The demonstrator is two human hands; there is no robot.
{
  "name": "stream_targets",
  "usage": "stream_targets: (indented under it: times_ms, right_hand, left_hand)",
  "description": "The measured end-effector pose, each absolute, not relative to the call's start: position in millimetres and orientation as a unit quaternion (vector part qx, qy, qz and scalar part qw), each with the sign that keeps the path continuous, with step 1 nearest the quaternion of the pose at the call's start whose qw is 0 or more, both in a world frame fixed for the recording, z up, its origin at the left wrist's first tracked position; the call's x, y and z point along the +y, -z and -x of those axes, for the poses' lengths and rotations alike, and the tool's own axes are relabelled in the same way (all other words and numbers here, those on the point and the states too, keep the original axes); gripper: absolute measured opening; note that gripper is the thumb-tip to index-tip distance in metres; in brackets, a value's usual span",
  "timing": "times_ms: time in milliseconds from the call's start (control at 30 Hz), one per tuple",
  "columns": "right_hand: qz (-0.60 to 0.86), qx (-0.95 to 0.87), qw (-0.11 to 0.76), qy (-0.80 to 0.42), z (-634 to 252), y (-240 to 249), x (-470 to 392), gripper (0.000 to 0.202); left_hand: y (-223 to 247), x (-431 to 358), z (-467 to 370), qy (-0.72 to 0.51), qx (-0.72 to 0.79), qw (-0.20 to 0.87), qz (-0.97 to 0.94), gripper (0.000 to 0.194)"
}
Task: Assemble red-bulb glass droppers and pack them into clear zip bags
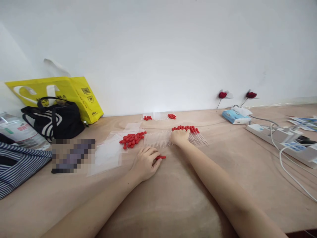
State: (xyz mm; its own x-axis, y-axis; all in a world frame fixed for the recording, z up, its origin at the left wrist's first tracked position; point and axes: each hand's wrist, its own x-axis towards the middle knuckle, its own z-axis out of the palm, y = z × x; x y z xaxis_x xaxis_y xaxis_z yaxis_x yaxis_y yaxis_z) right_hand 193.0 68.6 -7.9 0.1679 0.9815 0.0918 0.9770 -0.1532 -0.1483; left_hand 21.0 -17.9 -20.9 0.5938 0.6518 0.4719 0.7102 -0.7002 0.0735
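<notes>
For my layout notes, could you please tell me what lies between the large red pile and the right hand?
The head view shows a row of thin, pale sticks lying there.

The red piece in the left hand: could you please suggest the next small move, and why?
Perhaps bring the red piece toward the pale sticks beside the right hand: the left hand holds it, and those sticks show no red ends.

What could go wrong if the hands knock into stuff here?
The right hand reaches over the clear sticks, so it might push the neat row crooked. The loose red pieces beside the left hand could scatter if bumped.
</notes>
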Motion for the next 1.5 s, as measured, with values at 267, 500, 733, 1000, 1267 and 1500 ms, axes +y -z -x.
stream_targets:
  times_ms: [267,500,733,1000,1267,1500]
  right_hand:
    - [0.664,-0.729,0.164,0.012,-217.4,2.8,27.7,0.024]
    - [0.393,-0.865,0.310,0.047,-252.0,37.4,-17.7,0.027]
    - [0.359,-0.882,0.299,0.067,-242.2,35.8,-25.4,0.031]
    - [0.353,-0.883,0.303,0.061,-241.6,37.6,-25.4,0.028]
    - [0.328,-0.887,0.316,0.078,-234.6,38.7,-28.9,0.029]
    - [0.291,-0.888,0.344,0.088,-233.9,38.5,-28.4,0.031]
  left_hand:
    - [27.5,-13.0,-23.8,0.232,-0.380,0.071,0.892,0.024]
    - [26.1,-14.1,-26.6,0.228,-0.353,0.092,0.903,0.027]
    - [23.2,-15.6,-26.8,0.282,-0.338,0.090,0.893,0.025]
    - [23.9,-15.3,-27.1,0.305,-0.328,0.102,0.888,0.022]
    - [23.6,-14.9,-28.2,0.349,-0.338,0.083,0.870,0.016]
    - [21.5,-17.0,-28.6,0.373,-0.322,0.059,0.868,0.013]
